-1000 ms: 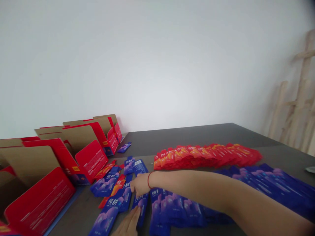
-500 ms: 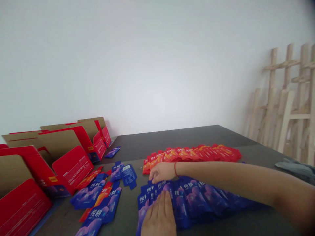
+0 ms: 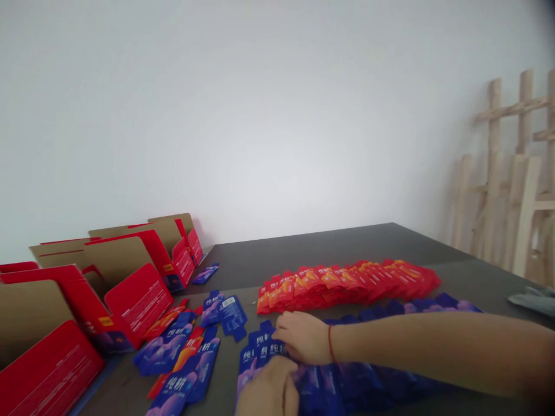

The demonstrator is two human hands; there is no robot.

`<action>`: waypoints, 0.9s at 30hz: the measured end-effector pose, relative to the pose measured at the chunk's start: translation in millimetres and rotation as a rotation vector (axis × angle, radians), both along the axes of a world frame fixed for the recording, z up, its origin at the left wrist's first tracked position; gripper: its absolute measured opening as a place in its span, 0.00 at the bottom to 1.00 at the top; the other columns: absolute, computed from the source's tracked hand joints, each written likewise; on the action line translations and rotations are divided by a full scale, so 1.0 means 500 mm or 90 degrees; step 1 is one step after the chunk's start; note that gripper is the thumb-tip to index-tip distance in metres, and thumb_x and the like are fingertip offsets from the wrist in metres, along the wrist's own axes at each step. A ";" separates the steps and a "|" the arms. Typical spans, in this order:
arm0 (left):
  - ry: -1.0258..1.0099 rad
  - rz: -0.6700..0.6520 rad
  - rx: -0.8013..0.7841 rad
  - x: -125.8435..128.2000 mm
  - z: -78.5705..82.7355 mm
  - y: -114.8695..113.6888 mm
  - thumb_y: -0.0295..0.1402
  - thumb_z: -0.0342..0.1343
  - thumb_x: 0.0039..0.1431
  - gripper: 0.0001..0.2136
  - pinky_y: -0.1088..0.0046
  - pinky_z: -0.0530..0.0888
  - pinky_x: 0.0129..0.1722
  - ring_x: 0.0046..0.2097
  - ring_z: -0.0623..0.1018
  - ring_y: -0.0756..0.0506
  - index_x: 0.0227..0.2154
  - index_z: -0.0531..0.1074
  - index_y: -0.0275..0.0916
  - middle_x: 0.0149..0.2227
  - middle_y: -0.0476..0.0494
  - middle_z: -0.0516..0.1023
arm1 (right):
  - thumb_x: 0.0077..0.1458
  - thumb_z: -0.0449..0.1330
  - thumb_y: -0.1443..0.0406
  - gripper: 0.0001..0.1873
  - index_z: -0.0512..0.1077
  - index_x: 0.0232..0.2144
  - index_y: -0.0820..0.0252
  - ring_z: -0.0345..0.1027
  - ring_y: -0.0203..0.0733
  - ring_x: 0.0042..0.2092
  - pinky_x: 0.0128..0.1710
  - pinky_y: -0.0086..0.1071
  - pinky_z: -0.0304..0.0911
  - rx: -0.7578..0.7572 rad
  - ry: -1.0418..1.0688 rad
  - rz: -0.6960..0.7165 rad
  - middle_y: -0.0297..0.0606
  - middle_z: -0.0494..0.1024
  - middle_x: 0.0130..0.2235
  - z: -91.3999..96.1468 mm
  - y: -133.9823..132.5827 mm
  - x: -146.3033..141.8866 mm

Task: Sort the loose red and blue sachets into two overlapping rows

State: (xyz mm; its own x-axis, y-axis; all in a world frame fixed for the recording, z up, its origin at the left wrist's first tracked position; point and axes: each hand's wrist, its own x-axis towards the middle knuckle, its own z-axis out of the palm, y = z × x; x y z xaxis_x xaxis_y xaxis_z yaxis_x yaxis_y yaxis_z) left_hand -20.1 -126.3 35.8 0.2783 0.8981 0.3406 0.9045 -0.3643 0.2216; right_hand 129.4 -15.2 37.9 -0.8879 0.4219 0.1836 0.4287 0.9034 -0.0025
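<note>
A long overlapping row of blue and purple pouches (image 3: 247, 361) lies in front of me. My right hand (image 3: 303, 338) reaches in from the right across the row, its bent fingers closed at the top edges of the pouches near the left end. Just below it my left hand (image 3: 269, 390), slightly blurred, has its fingers curled down on the same pouches. The fingertips of both hands are partly hidden, so how many pouches they grip cannot be made out. Behind the blue row runs a fanned row of red and orange pouches (image 3: 347, 283).
Open red cardboard boxes (image 3: 139, 297) stand along the left. Loose blue pouches (image 3: 171, 346) and a few red ones lie between them and my hands on the dark table (image 3: 277, 248). A grey item (image 3: 533, 300) lies at the right edge; wooden frames (image 3: 515, 173) lean behind.
My left hand has gone from lying flat with fingers stretched out to curled. My right hand has moved slightly right and nearer to me, over the blue pouches. The view has shifted slightly.
</note>
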 end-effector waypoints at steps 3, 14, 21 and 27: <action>0.091 0.156 -0.049 -0.077 0.049 0.079 0.27 0.41 0.63 0.16 0.74 0.72 0.49 0.49 0.78 0.47 0.45 0.73 0.42 0.48 0.43 0.80 | 0.56 0.55 0.64 0.16 0.72 0.46 0.63 0.65 0.47 0.43 0.40 0.37 0.61 0.005 -0.009 0.003 0.45 0.73 0.43 0.005 0.003 -0.004; 0.219 0.209 -0.138 -0.159 -0.004 0.176 0.19 0.44 0.53 0.29 0.47 0.60 0.61 0.63 0.66 0.35 0.59 0.65 0.35 0.63 0.31 0.66 | 0.57 0.53 0.69 0.14 0.74 0.43 0.63 0.68 0.46 0.44 0.43 0.37 0.61 -0.015 -0.009 0.008 0.45 0.75 0.43 0.018 0.048 -0.096; 0.254 0.132 -0.131 -0.183 0.030 0.170 0.17 0.38 0.56 0.27 0.48 0.60 0.60 0.60 0.68 0.35 0.56 0.69 0.36 0.55 0.31 0.74 | 0.56 0.53 0.72 0.17 0.75 0.46 0.61 0.69 0.46 0.47 0.46 0.36 0.61 -0.100 0.036 -0.077 0.46 0.76 0.44 -0.009 0.112 -0.143; 0.219 0.067 -0.190 -0.215 0.029 0.165 0.14 0.43 0.50 0.32 0.50 0.61 0.61 0.65 0.62 0.38 0.58 0.67 0.42 0.65 0.40 0.64 | 0.57 0.52 0.73 0.18 0.74 0.48 0.62 0.72 0.43 0.46 0.46 0.33 0.64 -0.137 0.042 -0.127 0.45 0.78 0.45 -0.027 0.140 -0.169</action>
